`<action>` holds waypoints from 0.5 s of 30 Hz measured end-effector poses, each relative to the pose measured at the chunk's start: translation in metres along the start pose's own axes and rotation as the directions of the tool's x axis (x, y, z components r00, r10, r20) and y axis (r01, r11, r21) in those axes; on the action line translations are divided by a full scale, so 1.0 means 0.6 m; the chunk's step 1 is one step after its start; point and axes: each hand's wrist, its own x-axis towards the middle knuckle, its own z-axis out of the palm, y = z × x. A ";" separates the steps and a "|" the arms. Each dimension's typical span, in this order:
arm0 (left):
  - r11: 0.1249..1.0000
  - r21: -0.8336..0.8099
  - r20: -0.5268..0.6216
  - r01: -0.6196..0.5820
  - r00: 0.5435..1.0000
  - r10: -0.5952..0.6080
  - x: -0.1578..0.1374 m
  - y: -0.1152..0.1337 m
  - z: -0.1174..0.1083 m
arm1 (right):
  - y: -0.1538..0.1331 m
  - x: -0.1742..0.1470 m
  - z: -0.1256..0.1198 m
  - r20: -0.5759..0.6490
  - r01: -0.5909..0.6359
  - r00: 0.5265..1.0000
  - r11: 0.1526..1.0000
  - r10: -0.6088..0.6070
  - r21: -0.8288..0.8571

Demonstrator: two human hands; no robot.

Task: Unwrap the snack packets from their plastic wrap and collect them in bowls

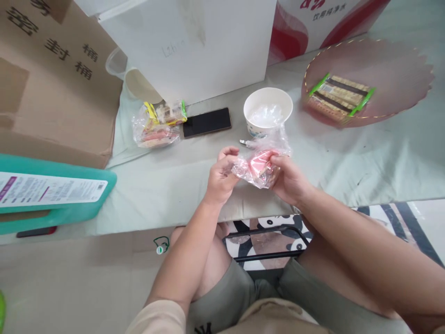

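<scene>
Between my two hands, above the front part of the table, is a crinkled clear plastic wrapper with pink parts. My left hand pinches its left end, fingers curled. On the other side my right hand grips the wrapper with the thumb on top. Whether anything is inside the wrapper I cannot tell. Just behind it stands a white paper bowl with clear plastic in it. A small silvery piece shows beside the wrapper. Farther left lies a black phone.
Packaged snacks lie left of the phone. A pink scalloped tray at the right holds green-ended packets. White, cardboard and red-white boxes line the back and left. A teal container stands at the left edge.
</scene>
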 end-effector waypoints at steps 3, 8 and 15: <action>0.982 -0.147 0.095 0.116 0.990 -0.102 0.004 -0.007 0.008 | -0.001 -0.004 -0.003 0.056 -0.062 0.996 0.998 0.064 -0.029; 0.889 -0.267 0.288 0.372 0.911 -0.294 0.008 -0.017 0.022 | 0.004 0.000 -0.012 0.145 -0.003 0.989 0.994 0.019 -0.111; 0.930 -0.174 0.319 0.325 0.912 -0.259 0.018 -0.029 0.025 | -0.007 0.002 -0.028 0.198 0.316 0.949 0.773 -0.247 -0.551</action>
